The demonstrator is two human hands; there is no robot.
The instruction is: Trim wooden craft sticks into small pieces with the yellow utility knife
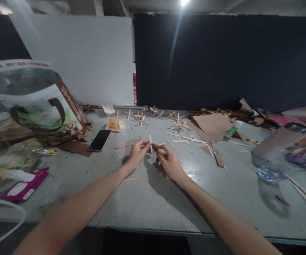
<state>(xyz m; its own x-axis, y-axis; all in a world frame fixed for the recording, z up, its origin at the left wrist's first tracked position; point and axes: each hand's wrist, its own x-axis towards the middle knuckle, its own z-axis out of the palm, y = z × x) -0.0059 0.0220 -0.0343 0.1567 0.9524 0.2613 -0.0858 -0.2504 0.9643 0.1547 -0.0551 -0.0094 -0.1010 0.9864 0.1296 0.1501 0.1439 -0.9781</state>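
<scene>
Near the middle of the table, my left hand (137,156) pinches a thin wooden craft stick (150,139) that stands nearly upright. My right hand (171,163) is closed around yellow-handled pliers (154,147), whose dark jaws are at the stick, close to my left fingertips. Whether the jaws grip the stick I cannot tell. A red-and-white striped stick (124,145) reaches left from behind my left hand; its other end is hidden. On the table below my hands lies a short wooden piece (130,179). Beyond them sit small crossed-stick pieces (141,119) and loose sticks (180,141).
To the left are a phone (99,141), a small yellow packet (114,124), a large printed bag (41,109) and a magenta device (25,186). Cardboard (214,125), a glue stick (234,129) and a tumbler (277,141) are on the right. Panels stand behind.
</scene>
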